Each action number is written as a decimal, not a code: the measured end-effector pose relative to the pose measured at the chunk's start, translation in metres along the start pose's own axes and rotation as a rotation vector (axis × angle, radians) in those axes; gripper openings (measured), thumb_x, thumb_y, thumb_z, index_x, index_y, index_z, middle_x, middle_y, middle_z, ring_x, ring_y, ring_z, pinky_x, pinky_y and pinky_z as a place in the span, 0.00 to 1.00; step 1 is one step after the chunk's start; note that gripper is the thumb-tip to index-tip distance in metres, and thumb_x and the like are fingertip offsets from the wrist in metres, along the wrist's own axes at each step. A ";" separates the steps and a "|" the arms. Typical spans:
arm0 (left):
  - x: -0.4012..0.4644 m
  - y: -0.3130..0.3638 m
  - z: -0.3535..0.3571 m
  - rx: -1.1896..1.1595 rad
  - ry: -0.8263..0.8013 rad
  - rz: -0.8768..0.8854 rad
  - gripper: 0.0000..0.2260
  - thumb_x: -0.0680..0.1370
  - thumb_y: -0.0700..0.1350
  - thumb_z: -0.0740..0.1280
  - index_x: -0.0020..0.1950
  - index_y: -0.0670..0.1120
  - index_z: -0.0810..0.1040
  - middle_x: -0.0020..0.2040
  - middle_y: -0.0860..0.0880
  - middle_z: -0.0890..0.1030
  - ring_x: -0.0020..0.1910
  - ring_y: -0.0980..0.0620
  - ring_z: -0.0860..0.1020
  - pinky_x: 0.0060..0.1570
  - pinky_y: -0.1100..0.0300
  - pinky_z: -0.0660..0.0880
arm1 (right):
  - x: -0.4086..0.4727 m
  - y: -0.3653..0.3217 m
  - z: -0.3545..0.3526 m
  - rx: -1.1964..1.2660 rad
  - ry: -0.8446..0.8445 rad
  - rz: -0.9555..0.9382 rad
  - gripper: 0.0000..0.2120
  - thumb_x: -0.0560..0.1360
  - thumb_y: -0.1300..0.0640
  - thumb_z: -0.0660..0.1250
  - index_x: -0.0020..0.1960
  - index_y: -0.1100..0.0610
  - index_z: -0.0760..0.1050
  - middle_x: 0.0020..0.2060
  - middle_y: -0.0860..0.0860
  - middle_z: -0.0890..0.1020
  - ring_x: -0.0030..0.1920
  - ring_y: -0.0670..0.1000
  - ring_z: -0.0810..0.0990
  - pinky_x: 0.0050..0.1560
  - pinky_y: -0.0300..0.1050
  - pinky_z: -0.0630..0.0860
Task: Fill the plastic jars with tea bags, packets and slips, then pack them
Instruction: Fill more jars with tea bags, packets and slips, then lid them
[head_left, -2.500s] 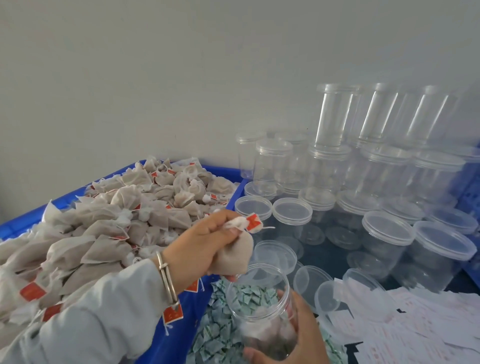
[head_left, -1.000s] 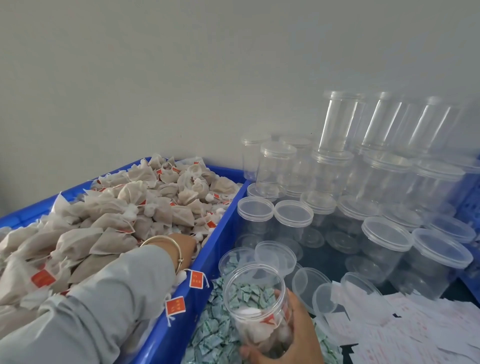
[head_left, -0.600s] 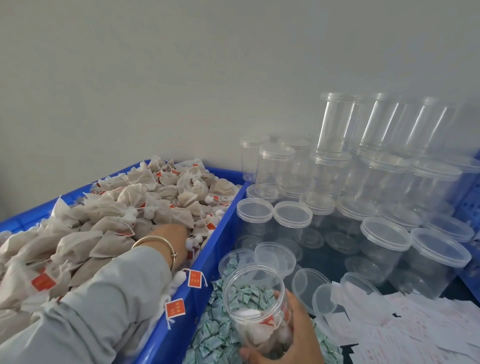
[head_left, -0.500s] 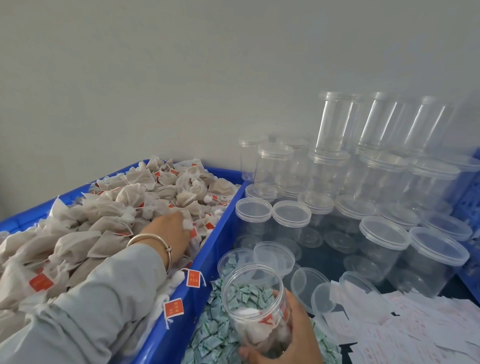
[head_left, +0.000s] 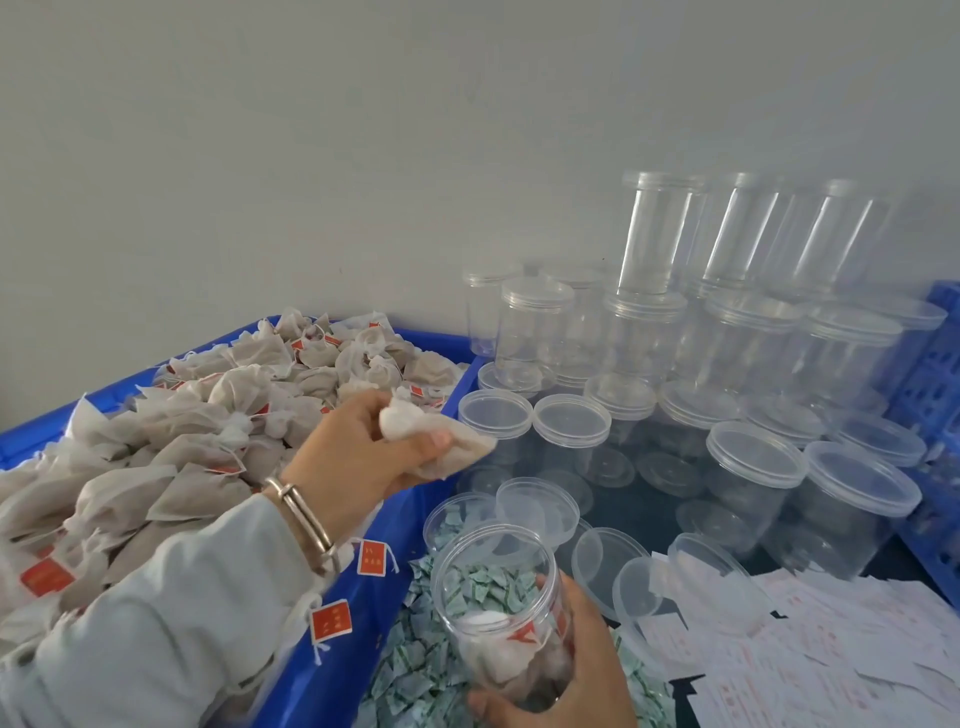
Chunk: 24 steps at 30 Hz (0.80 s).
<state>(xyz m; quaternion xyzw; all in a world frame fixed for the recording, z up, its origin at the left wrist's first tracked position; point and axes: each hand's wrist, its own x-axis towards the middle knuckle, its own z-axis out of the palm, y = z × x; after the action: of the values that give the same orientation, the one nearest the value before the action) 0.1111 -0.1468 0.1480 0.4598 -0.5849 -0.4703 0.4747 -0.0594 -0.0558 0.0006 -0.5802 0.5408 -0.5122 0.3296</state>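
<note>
My left hand (head_left: 358, 457) pinches a beige tea bag (head_left: 447, 447) and holds it in the air above the right rim of the blue crate (head_left: 332, 675), which is heaped with tea bags (head_left: 208, 426) carrying red tags. Lower down, my right hand (head_left: 576, 670) grips an open clear plastic jar (head_left: 498, 608), tilted a little, with a few tea bags lying in its bottom. The held tea bag is up and left of the jar's mouth. Under the jar lies a pile of small green packets (head_left: 415, 670).
Many clear jars with lids (head_left: 753, 462), some stacked (head_left: 660, 234), fill the back right against the wall. Loose clear lids (head_left: 608, 566) lie beside the packets. White paper slips (head_left: 789, 654) with red print cover the lower right. A blue crate wall (head_left: 935, 374) stands at far right.
My left hand has lifted out of the tea bag heap with one tea bag and moved right toward the jar. The right hand and jar have stayed put.
</note>
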 end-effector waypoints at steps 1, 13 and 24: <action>-0.004 0.000 0.002 0.055 -0.047 0.034 0.21 0.57 0.52 0.73 0.48 0.48 0.77 0.43 0.48 0.83 0.42 0.52 0.83 0.39 0.61 0.80 | 0.000 -0.001 0.000 -0.005 -0.001 -0.007 0.50 0.47 0.34 0.81 0.66 0.35 0.65 0.61 0.38 0.76 0.62 0.38 0.75 0.63 0.43 0.72; -0.026 -0.023 0.033 0.749 -0.574 0.413 0.08 0.71 0.40 0.71 0.47 0.52 0.82 0.47 0.57 0.81 0.49 0.61 0.77 0.53 0.65 0.73 | 0.010 -0.012 0.010 0.000 0.074 0.062 0.36 0.52 0.39 0.65 0.59 0.48 0.74 0.54 0.44 0.79 0.58 0.44 0.77 0.60 0.46 0.73; -0.024 -0.024 0.031 0.838 -0.626 0.368 0.10 0.76 0.56 0.64 0.57 0.58 0.75 0.43 0.60 0.78 0.43 0.63 0.75 0.44 0.72 0.72 | 0.005 0.042 0.020 -0.253 0.154 -0.039 0.49 0.51 0.39 0.78 0.70 0.37 0.62 0.65 0.36 0.73 0.62 0.37 0.74 0.55 0.42 0.77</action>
<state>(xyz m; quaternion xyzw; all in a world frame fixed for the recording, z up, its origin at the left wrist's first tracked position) 0.0853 -0.1225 0.1184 0.3380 -0.9058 -0.2208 0.1289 -0.0529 -0.0725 -0.0426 -0.5865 0.6134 -0.4890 0.2013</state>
